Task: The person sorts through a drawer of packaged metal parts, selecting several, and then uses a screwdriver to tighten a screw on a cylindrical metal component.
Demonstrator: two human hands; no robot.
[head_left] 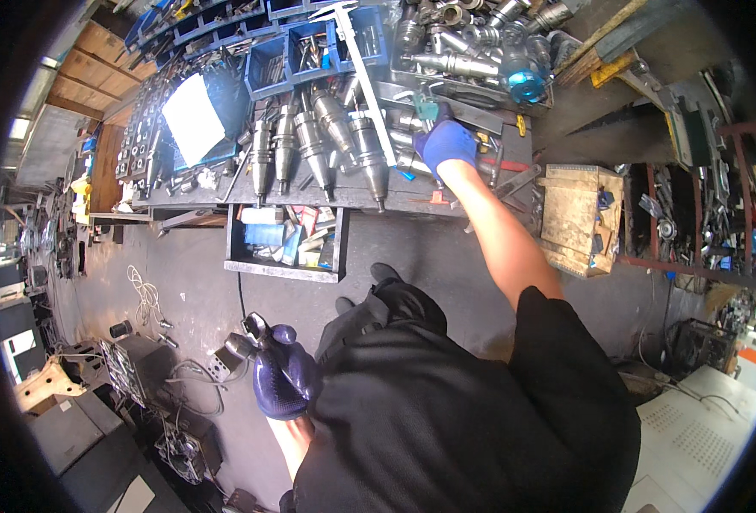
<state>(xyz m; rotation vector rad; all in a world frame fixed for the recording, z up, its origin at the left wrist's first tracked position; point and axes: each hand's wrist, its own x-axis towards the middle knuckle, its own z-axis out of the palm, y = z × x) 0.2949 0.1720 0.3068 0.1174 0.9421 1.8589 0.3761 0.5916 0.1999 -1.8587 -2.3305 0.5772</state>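
Observation:
My right hand (449, 144), in a blue glove, reaches over the far side of the workbench (412, 198). Its fingers look apart, right beside a small teal piece (426, 108); no grip on anything shows. Low on the left, my left hand (287, 376) wears a dark purple-blue glove. Its fingers are closed round a shiny metal tool part (255, 328), mostly hidden by the glove. Left of my right hand lies a long caliper (364, 85), across the bench. Several steel tool holders (311, 145) with tapered ends lie in a row beyond the bench's front edge.
An open drawer (284, 272) full of small boxes juts from the bench. Blue bins (267, 67) stand at the back, near a white sheet (193, 120). A grimy box (576, 218) is to the right. Cables (145, 295) and machine parts lie on the floor at left.

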